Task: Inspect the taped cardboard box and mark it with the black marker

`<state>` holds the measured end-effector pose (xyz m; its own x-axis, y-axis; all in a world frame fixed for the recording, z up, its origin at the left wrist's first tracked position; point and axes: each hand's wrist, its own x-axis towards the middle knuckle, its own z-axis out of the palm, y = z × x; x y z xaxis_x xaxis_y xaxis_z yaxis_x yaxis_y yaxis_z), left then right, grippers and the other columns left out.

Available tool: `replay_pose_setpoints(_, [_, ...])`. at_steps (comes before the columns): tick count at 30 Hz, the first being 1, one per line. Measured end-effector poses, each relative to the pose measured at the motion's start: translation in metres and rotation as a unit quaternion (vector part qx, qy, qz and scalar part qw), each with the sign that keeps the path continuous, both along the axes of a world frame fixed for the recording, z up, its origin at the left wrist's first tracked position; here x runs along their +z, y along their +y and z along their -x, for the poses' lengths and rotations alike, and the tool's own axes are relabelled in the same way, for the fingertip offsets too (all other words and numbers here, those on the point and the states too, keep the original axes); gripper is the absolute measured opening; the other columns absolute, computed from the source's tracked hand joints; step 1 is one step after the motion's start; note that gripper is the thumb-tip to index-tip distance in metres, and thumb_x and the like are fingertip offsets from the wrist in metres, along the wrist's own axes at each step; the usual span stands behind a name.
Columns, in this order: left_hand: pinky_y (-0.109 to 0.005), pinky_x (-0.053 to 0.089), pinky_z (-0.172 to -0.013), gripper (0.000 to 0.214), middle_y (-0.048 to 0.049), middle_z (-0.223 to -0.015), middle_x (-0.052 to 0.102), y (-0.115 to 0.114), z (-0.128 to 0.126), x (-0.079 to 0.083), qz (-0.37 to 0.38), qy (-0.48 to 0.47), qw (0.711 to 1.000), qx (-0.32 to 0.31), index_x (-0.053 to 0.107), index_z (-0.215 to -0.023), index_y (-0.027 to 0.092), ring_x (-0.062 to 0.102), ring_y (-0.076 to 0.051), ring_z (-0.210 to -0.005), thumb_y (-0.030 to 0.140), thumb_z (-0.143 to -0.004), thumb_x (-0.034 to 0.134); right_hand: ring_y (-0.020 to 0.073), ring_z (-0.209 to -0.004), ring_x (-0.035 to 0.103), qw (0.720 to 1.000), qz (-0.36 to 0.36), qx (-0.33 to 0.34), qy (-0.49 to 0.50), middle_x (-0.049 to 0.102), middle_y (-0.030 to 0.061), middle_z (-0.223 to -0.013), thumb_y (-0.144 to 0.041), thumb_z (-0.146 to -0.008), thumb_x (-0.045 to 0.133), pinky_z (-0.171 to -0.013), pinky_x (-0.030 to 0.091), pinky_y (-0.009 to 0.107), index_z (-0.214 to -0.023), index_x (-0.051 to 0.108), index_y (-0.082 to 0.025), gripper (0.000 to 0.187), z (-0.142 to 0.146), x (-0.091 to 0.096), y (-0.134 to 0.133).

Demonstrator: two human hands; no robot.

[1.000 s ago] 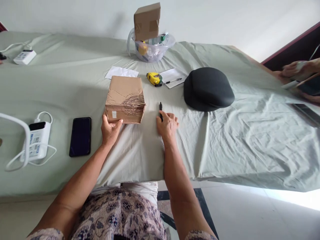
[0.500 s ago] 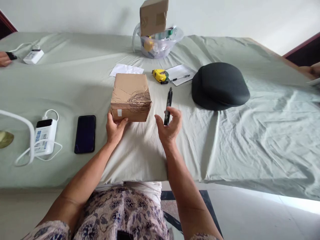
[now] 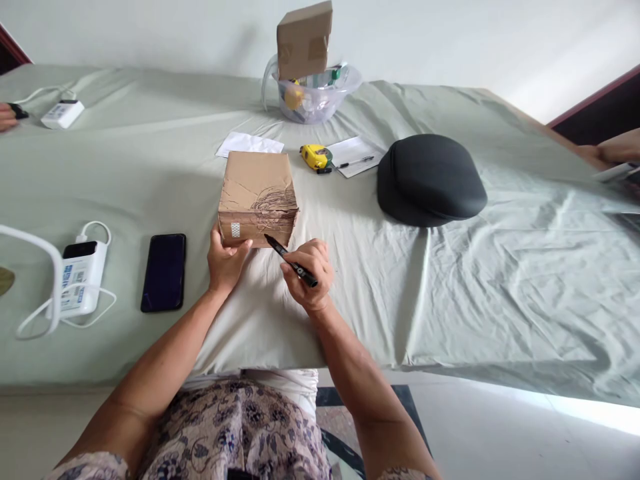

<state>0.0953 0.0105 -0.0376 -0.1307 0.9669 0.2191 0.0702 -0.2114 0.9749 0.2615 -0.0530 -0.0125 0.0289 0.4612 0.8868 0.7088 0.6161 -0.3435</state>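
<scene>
A brown cardboard box with pen scribbles on its top and front sits on the grey-green sheet. My left hand grips the box's near left corner, thumb on the front face. My right hand is closed round a black pen, whose tip points up-left at the box's lower front edge, close to it.
A black phone and a white power bank with cable lie to the left. A black cushion lies at right. Behind the box are a yellow tape measure, papers, and a clear bowl holding another box. Other people's hands show at both edges.
My right hand picked the pen up off the sheet, turned it and brought it left to the box's front. My left hand stayed on the box.
</scene>
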Motion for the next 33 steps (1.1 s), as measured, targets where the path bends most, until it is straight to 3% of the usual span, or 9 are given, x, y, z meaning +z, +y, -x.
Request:
replay_pose_setpoints(5, [-0.035,0.061,-0.097,0.071,-0.0105,-0.130,0.070,0.002,0.001,-0.005,-0.007,0.034,0.999,0.015,0.046,-0.138,0.020,0.069,-0.024,-0.119,0.032,-0.076,0.080,0.0154,-0.061,0.051,0.990,-0.005,-0.138,0.007,0.056,-0.0031,-0.066,-0.027,-0.093,0.056,-0.072,0.040,0.037,-0.088,0.059,-0.026,0.006,-0.013,0.002,-0.003])
replay_pose_setpoints(8, [-0.034,0.061,-0.096,0.069,-0.0101,-0.129,0.071,0.002,0.002,-0.006,-0.007,0.038,0.999,0.012,0.047,-0.138,0.020,0.070,-0.023,-0.117,0.029,-0.077,0.078,0.0154,-0.061,0.050,0.984,-0.047,-0.170,0.037,0.053,-0.0036,-0.067,-0.028,-0.094,0.056,-0.073,0.039,0.038,-0.091,0.058,-0.027,0.003,-0.018,0.003,-0.003])
replay_pose_setpoints(11, [-0.035,0.060,-0.096,0.064,-0.0104,-0.130,0.070,0.001,0.002,-0.004,-0.005,0.044,0.999,0.011,0.048,-0.136,0.021,0.070,-0.024,-0.116,0.028,-0.079,0.075,0.0169,-0.066,0.054,0.983,-0.092,-0.148,0.057,0.056,-0.0014,-0.075,-0.027,-0.093,0.056,-0.074,0.041,0.039,-0.102,0.060,-0.029,0.010,-0.016,0.004,-0.002])
replay_pose_setpoints(15, [-0.042,0.056,-0.102,0.062,-0.0091,-0.125,0.071,-0.001,0.004,-0.002,0.010,0.127,0.991,0.045,0.054,-0.131,0.023,0.070,-0.028,-0.113,0.027,-0.074,0.077,0.0192,-0.077,0.062,0.999,-0.018,-0.042,0.006,0.063,0.0015,-0.083,-0.034,-0.095,0.053,-0.080,0.045,0.042,-0.110,0.064,-0.031,0.019,-0.005,0.001,0.001])
replay_pose_setpoints(18, [-0.046,0.050,-0.109,0.058,-0.0089,-0.123,0.071,0.000,0.006,-0.003,0.007,0.170,0.983,0.075,0.058,-0.124,0.023,0.066,-0.031,-0.119,0.026,-0.070,0.078,0.0167,-0.072,0.063,0.999,0.009,0.028,-0.018,0.065,-0.0013,-0.078,-0.042,-0.096,0.054,-0.086,0.043,0.043,-0.106,0.065,-0.030,0.019,-0.002,-0.002,0.002])
replay_pose_setpoints(22, [-0.048,0.051,-0.107,0.052,-0.0111,-0.119,0.070,0.002,0.010,-0.007,0.003,0.177,0.981,0.079,0.060,-0.123,0.021,0.063,-0.033,-0.121,0.023,-0.073,0.073,0.0151,-0.057,0.055,0.995,-0.024,-0.083,0.046,0.058,-0.0029,-0.066,-0.047,-0.100,0.044,-0.079,0.046,0.042,-0.088,0.060,-0.026,0.029,-0.015,-0.003,0.000])
replay_pose_setpoints(26, [-0.043,0.050,-0.110,0.064,-0.0127,-0.131,0.066,0.003,0.013,-0.009,-0.032,0.151,0.987,0.047,0.051,-0.140,0.020,0.062,-0.029,-0.126,0.013,-0.077,0.063,0.0170,-0.062,0.055,0.970,-0.030,-0.205,0.130,0.058,-0.0001,-0.070,-0.049,-0.102,0.041,-0.075,0.047,0.041,-0.085,0.059,-0.025,0.034,-0.035,-0.005,0.004])
replay_pose_setpoints(29, [-0.042,0.048,-0.112,0.071,-0.0142,-0.141,0.062,0.003,0.015,-0.009,-0.048,0.132,0.989,0.046,0.046,-0.144,0.019,0.062,-0.026,-0.127,0.008,-0.076,0.058,0.0199,-0.078,0.060,0.956,0.036,-0.251,0.145,0.065,0.0037,-0.085,-0.044,-0.099,0.048,-0.081,0.046,0.040,-0.098,0.066,-0.024,0.026,-0.042,-0.012,0.014])
replay_pose_setpoints(33, [-0.040,0.049,-0.109,0.070,-0.0159,-0.139,0.062,0.004,0.020,0.003,-0.084,0.144,0.981,0.096,0.048,-0.143,0.017,0.060,-0.026,-0.129,0.007,-0.074,0.055,0.0222,-0.091,0.061,0.940,0.186,-0.270,0.093,0.069,0.0058,-0.095,-0.042,-0.092,0.056,-0.088,0.044,0.041,-0.107,0.071,-0.024,0.027,-0.044,-0.026,0.026])
